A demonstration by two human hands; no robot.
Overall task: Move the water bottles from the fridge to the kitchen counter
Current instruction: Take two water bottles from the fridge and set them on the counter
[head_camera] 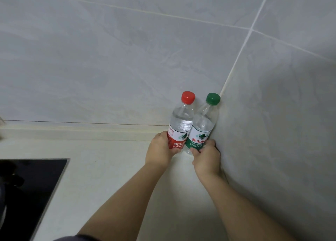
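Centre frame, bench (112, 177) corner by tiled wall (272, 131): left hand (161, 150) gripping red-capped water bottle (180, 124), right hand (206, 158) gripping green-capped water bottle (202, 130). Bottles upright, touching side by side. Black cooktop (34, 186) lower left.

Home kitchen, by the look of it. Pale counter (101, 168) in front of me, running into a corner. Black glass cooktop (32, 186) set flush into it, lower left of frame. Large grey wall tiles (127, 59) with light grout fill the upper frame and right side. Raised lip (81, 131) where counter meets wall.
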